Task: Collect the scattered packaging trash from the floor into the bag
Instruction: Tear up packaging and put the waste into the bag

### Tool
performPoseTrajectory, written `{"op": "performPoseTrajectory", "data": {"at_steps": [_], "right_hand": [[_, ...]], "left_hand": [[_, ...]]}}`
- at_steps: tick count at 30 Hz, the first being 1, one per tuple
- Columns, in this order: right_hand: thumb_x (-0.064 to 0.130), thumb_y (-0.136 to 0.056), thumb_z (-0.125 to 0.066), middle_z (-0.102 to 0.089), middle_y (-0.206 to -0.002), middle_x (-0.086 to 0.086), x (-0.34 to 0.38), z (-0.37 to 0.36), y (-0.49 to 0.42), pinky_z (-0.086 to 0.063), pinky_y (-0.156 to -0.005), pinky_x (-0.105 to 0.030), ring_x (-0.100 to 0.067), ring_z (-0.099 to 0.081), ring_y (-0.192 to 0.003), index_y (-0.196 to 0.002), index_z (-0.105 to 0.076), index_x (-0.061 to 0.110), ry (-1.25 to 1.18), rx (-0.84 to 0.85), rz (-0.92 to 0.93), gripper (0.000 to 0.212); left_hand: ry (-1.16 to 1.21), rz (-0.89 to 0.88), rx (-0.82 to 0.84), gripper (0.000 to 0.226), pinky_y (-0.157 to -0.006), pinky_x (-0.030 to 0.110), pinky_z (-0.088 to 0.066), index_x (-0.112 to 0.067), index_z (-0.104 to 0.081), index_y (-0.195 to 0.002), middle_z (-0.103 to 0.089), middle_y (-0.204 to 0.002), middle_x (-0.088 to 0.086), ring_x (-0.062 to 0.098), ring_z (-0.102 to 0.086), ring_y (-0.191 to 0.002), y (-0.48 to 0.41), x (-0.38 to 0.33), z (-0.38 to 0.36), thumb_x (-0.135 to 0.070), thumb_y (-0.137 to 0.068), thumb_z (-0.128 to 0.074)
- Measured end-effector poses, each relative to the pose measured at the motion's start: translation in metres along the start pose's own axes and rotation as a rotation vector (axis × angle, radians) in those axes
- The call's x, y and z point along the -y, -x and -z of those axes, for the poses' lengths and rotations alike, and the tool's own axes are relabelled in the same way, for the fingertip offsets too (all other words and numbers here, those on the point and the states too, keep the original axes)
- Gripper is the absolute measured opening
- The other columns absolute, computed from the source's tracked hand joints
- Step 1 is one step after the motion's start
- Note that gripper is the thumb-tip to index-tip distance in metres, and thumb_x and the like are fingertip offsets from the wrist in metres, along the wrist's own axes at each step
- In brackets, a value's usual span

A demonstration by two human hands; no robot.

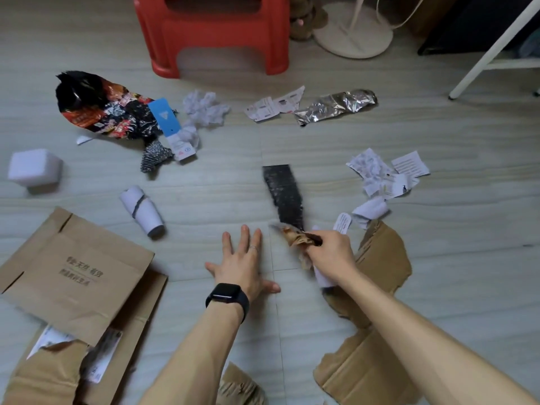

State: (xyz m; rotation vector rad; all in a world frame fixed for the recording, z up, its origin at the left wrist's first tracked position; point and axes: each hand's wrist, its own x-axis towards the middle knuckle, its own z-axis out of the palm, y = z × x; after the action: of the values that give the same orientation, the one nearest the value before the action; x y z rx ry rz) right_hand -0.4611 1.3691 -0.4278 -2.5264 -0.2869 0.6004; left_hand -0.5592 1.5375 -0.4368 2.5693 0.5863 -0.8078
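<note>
Bare forearms — black smartwatch (227,296), thin ring (254,248) on left hand (242,264)

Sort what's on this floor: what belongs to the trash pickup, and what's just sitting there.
Job:
- crumpled brown paper in the right hand grip
- black strip
- foil wrapper
- crumpled white paper
- torn leaflets
- rolled paper
- torn cardboard
- printed black-and-red bag

Just there:
- red stool
- white fan base
- white frame leg
</note>
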Motion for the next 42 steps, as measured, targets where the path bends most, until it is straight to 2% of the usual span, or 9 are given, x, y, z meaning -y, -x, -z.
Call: {"op": "performPoseTrajectory", "data": {"at_steps": [7, 10, 13, 16, 25, 29, 32, 38, 42], "right_hand": [[0.027, -0.084, -0.071, -0.07, -0.061, -0.001, -0.013, -0.002, 0.034, -0.048, -0.058, -0.026, -0.019, -0.064, -0.06, -0.065, -0.073, 0.019, -0.387, -0.016, -0.24, 0.02], [0.023, -0.081, -0.062, -0.07, -0.06, 0.006, -0.005, -0.023, 0.04, -0.052, -0.067, -0.03, -0.018, -0.068, -0.068, -0.068, -0.071, 0.023, -0.267, 0.009, -0.227, 0.016], [0.018, -0.08, -0.059, -0.069, -0.06, 0.01, 0.006, -0.046, 0.05, -0.055, -0.063, -0.032, -0.018, -0.066, -0.07, -0.069, -0.07, 0.024, -0.322, -0.032, -0.24, 0.017], [0.014, -0.082, -0.061, -0.066, -0.057, 0.009, 0.014, -0.054, 0.053, -0.043, -0.064, -0.029, -0.022, -0.063, -0.074, -0.061, -0.064, 0.024, -0.331, -0.1, -0.234, 0.023], [0.012, -0.08, -0.058, -0.07, -0.065, 0.002, 0.022, -0.049, 0.047, -0.05, -0.071, -0.029, -0.028, -0.065, -0.081, -0.068, -0.07, 0.019, -0.286, -0.05, -0.255, 0.018], [0.027, -0.081, -0.072, -0.073, -0.094, -0.011, 0.021, -0.042, 0.049, -0.047, -0.072, -0.028, -0.033, -0.065, -0.097, -0.091, -0.073, 0.013, -0.221, 0.081, -0.329, 0.017], [0.033, -0.064, -0.078, -0.074, -0.081, -0.009, 0.026, -0.028, 0.07, -0.057, -0.075, -0.04, -0.032, -0.069, -0.086, -0.079, -0.073, 0.012, -0.307, 0.119, -0.338, 0.026], [0.037, -0.037, -0.075, -0.074, -0.069, -0.012, 0.076, 0.045, 0.142, -0.059, -0.076, -0.048, -0.036, -0.073, -0.078, -0.076, -0.074, 0.003, -0.359, 0.248, -0.171, 0.052], [0.025, -0.054, -0.069, -0.075, -0.073, -0.016, 0.159, 0.105, 0.209, -0.059, -0.084, -0.052, -0.036, -0.074, -0.077, -0.08, -0.072, -0.002, -0.325, 0.223, 0.018, 0.038]], "left_hand": [[-0.109, -0.097, -0.399, 0.048, -0.091, 0.041, -0.044, -0.026, -0.048, -0.134, -0.043, -0.145, 0.001, 0.027, -0.041, -0.127, -0.018, 0.041, 0.042, -0.046, -0.091, -0.055], [-0.131, 0.173, -0.537, 0.053, -0.105, 0.047, -0.033, -0.022, -0.044, -0.139, -0.019, -0.158, 0.015, 0.039, -0.027, -0.139, -0.044, 0.086, 0.082, -0.038, -0.091, -0.056], [-0.039, 0.434, -0.349, 0.063, -0.111, 0.055, -0.029, -0.027, -0.03, -0.149, 0.008, -0.16, 0.022, 0.05, -0.019, -0.14, -0.063, 0.126, 0.101, -0.045, -0.093, -0.054], [0.071, 0.522, -0.26, 0.056, -0.103, 0.053, -0.039, -0.014, -0.038, -0.142, -0.014, -0.152, 0.028, 0.051, -0.038, -0.126, -0.071, 0.145, 0.099, -0.039, -0.094, -0.052], [-0.028, 0.054, -0.317, 0.036, -0.082, 0.04, -0.041, -0.022, -0.045, -0.134, -0.051, -0.122, 0.019, 0.041, -0.053, -0.107, -0.014, 0.073, 0.048, -0.02, -0.099, -0.039], [0.282, -0.067, -0.212, 0.023, -0.08, 0.024, -0.042, -0.028, -0.066, -0.105, -0.067, -0.118, 0.004, 0.029, -0.061, -0.108, 0.025, 0.035, 0.033, -0.019, -0.092, -0.05], [0.39, -0.148, -0.162, 0.021, -0.074, 0.02, -0.038, -0.026, -0.069, -0.105, -0.068, -0.116, 0.002, 0.024, -0.062, -0.106, 0.068, 0.028, 0.037, -0.019, -0.093, -0.053], [0.353, -0.142, -0.193, 0.024, -0.077, 0.022, -0.042, -0.023, -0.07, -0.106, -0.067, -0.116, 0.002, 0.024, -0.062, -0.107, 0.194, 0.069, 0.083, -0.015, -0.092, -0.053], [0.341, -0.141, -0.349, 0.019, -0.078, 0.023, -0.04, -0.03, -0.067, -0.102, -0.068, -0.113, -0.001, 0.02, -0.062, -0.107, 0.307, 0.111, 0.132, -0.019, -0.091, -0.057]]}}
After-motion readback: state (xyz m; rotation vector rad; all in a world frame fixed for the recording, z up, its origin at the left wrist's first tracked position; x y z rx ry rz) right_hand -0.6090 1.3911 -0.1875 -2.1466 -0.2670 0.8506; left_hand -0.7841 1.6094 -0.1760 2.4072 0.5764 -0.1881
